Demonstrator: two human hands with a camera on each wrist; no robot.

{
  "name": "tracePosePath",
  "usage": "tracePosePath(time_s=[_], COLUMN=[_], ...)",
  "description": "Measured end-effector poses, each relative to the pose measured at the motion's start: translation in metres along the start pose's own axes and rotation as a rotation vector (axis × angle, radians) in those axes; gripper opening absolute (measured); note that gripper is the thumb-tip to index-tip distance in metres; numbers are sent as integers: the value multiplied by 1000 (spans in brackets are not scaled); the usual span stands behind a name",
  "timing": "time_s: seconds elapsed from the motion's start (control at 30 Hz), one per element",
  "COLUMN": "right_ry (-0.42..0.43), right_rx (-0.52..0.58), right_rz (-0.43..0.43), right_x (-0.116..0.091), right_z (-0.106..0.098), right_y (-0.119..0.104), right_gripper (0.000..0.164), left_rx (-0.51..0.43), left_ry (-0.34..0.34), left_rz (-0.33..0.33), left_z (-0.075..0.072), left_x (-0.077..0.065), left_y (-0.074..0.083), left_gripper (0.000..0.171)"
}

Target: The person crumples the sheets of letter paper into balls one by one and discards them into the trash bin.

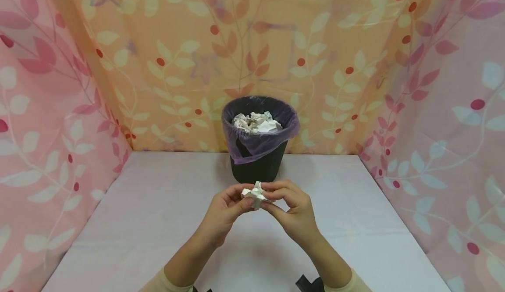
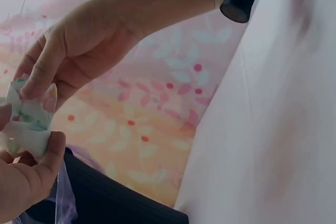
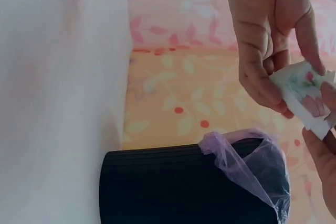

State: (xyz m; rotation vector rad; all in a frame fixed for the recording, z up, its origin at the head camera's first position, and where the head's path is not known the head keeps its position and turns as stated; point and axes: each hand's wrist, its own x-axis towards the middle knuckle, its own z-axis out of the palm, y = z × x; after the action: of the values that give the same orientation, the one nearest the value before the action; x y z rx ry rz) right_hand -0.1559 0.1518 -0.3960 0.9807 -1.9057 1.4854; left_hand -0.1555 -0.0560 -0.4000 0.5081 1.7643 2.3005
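Note:
A small crumpled piece of white paper point(image 1: 255, 194) is between both hands, held above the table just in front of the bin. My left hand point(image 1: 225, 213) pinches its left side between thumb and fingers. On the other side, my right hand point(image 1: 296, 211) pinches it the same way. Green and pink print shows on the paper point(image 3: 303, 90) in the right wrist view. In the left wrist view, the left hand point(image 2: 31, 179) is partly cut off at the edge, while the right hand point(image 2: 68, 56) reaches in from above.
Behind the hands stands a black bin point(image 1: 256, 171) with a purple plastic liner point(image 1: 252, 145) folded over its rim. Crumpled white papers point(image 1: 258, 123) fill it near the top. The white table point(image 1: 158, 222) is bounded by patterned cloth point(image 1: 177, 64) at the back and both sides.

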Motion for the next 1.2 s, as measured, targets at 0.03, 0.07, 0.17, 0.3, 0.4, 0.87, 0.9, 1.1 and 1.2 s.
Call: tracePosePath(time_s=[0.03, 0.07, 0.17, 0.3, 0.4, 0.87, 0.9, 1.1, 1.2], right_ry=[-2, -5, -23, -82, -132, -58, -55, 18, 29], right_rx=[-2, 0, 4, -60, -121, -174, -166, -110, -40], right_rz=[-13, -19, -15, -37, -115, -167, -158, -33, 52], right_x=[0, 0, -2, -3, -5, -1, -3, -8, -5], right_z=[1, 2, 4, 4, 3, 9, 9, 7, 4], right_y=[0, 0, 0, 1, 0, 6, 6, 6, 5], right_gripper=[35, 36, 45, 61, 67, 50, 49, 46, 44], left_rx=[17, 28, 60, 94, 116, 399, 423, 490, 556], left_ry=[24, 48, 109, 168, 192, 21, 1, -107, -66], left_rz=[11, 23, 64, 107, 80, 31, 27, 93, 240], left_z=[0, 0, 1, 0, -2, -3, -4, -6, -4], left_x=[0, 0, 1, 2, 0, 2, 1, -6, -4], left_y=[-1, -1, -5, -5, -4, 4, 4, 3, 4], left_gripper=[38, 35, 29, 23, 19, 27, 27, 73, 92])
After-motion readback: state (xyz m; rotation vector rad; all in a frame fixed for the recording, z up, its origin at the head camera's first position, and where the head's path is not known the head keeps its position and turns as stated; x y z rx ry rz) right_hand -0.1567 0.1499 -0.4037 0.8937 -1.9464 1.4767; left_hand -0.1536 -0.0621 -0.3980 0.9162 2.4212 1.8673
